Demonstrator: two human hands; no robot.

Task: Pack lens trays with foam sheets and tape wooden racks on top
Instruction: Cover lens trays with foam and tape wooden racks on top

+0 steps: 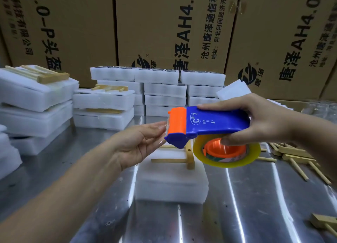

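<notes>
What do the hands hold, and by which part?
The right hand grips the tape dispenser by its blue handle; the left hand pinches the tape end at its orange head.

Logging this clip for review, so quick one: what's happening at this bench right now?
The right hand grips a blue and orange tape dispenser above the metal table, while the left hand pinches the tape end at its orange front. Below them sits a foam pack with a wooden rack on top, no tape visible on it yet. Rack-topped packs are stacked at the left.
</notes>
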